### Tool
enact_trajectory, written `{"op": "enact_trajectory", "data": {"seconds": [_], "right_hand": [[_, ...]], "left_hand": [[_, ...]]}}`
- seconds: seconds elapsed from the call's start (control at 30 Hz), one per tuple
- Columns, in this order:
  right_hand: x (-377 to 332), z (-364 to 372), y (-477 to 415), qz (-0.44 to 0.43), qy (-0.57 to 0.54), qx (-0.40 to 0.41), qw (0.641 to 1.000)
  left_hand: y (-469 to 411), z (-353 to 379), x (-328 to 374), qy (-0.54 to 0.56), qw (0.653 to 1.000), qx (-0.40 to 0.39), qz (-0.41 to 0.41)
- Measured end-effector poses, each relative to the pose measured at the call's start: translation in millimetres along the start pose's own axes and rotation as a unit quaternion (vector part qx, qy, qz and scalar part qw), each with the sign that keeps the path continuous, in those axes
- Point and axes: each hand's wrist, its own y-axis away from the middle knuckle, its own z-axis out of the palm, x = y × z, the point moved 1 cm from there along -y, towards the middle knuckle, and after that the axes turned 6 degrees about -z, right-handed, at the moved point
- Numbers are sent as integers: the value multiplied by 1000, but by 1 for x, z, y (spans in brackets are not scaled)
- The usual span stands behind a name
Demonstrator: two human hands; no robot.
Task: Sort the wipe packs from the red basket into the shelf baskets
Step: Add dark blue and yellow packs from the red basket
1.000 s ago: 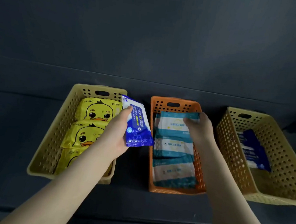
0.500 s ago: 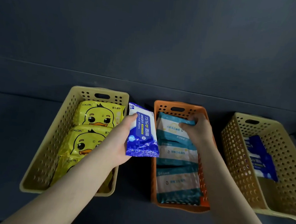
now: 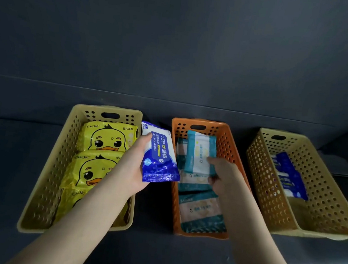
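A: Over the orange basket [image 3: 229, 142]: teal pack [image 3: 198, 153], pinched at its near end by the right hand [image 3: 224, 177], tilted above the matching teal stack [image 3: 200, 210]. Looks like it's mid-placement.
B: And the blue alcohol pack [image 3: 159, 158]?
A: Left hand [image 3: 134, 170] grips it, fingers curled round its edge, between the orange basket and the duck-pack basket [image 3: 58, 162]. Parked, I'd guess: matching blue packs [image 3: 288, 176] lie in the far-right basket [image 3: 322, 201]. Red basket isn't in view.

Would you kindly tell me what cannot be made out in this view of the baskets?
- Red basket: outside the head view.
- Lowest duck pack, left basket: head view, left forearm covers most.
- Blue packs, right basket: head view, overlapping, count unclear; print too small.
- Right hand: head view, fingers partly behind the teal pack.
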Motion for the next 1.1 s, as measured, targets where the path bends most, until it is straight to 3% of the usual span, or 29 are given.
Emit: {"op": "enact_trajectory", "data": {"seconds": [0.13,0.27,0.4,0.53,0.73,0.83,0.93,1.0,1.1], "right_hand": [[6,12,-3,56,-115,-32,991],[5,27,-6,60,-134,-53,988],[1,33,-10,63,-75,-59,993],[6,32,-20,28,-118,-42,992],[1,22,-20,-29,-61,-67,995],[2,3,-12,-35,64,-57,996],[8,-7,-13,-138,194,-55,970],[7,-3,-17,-191,206,-89,956],[3,4,-27,-182,180,-151,955]], "left_hand": [[1,0,0,8,1000,-9,-1],[3,1,1,10,1000,-10,-3],[3,1,1,8,1000,-10,-6],[1,-1,0,4,1000,-14,-9],[0,1,1,5,1000,-10,-6],[0,1,0,15,1000,-17,-1],[0,0,1,27,999,-21,2],[1,-1,1,41,999,-14,9],[5,0,2,33,999,-14,23]]}}
